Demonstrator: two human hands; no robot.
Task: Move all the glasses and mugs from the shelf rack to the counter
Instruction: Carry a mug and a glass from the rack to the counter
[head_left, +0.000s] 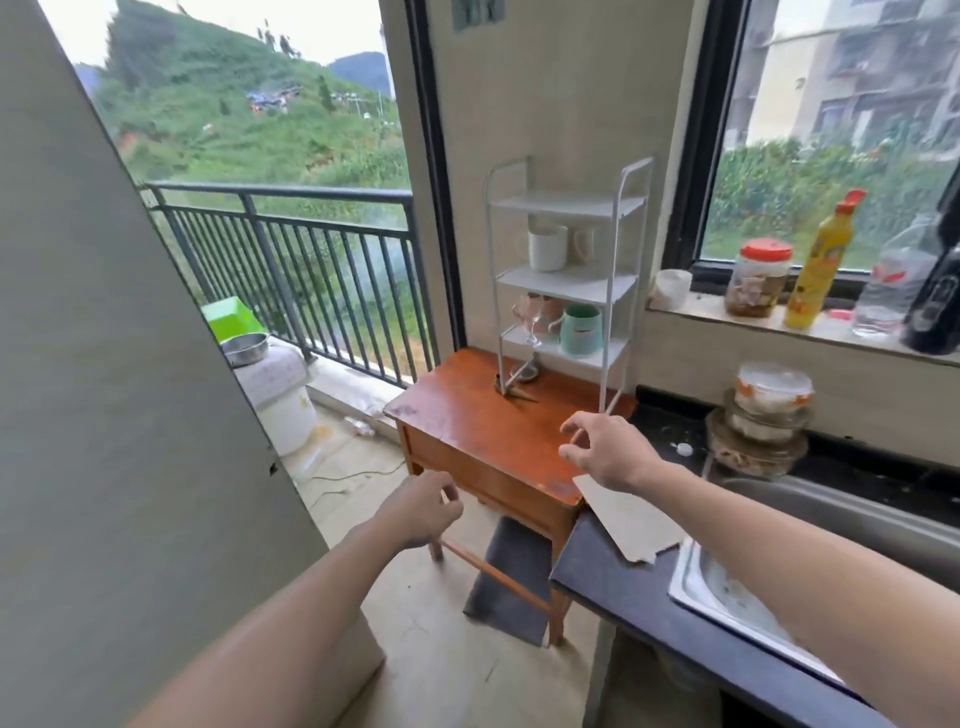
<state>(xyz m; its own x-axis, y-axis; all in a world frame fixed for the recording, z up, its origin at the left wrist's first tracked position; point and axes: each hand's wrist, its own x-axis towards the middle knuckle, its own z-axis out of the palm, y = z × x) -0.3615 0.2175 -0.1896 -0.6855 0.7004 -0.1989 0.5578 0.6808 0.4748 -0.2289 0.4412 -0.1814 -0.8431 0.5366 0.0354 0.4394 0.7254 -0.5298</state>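
Observation:
A white shelf rack (621, 244) stands on a small wooden table (478, 431) against the wall. Its middle shelf holds a white mug (547, 248) and a second pale mug (584, 242) behind it. The lower shelf carries a wine glass (530, 317), a pinkish mug (550, 312) and a green mug (582, 330). My right hand (605, 452) hovers over the table's front right corner, fingers spread and empty. My left hand (423, 512) hangs lower, in front of the table, loosely curled and empty. The dark counter (613, 577) runs along the right.
A steel sink (737, 587) is set into the counter, with a pale board (628, 519) lying beside it. Stacked food containers (763, 421) stand at the counter's back. Jars and bottles line the window sill (810, 322). A grey panel (104, 364) blocks the left; the balcony railing (291, 249) is beyond.

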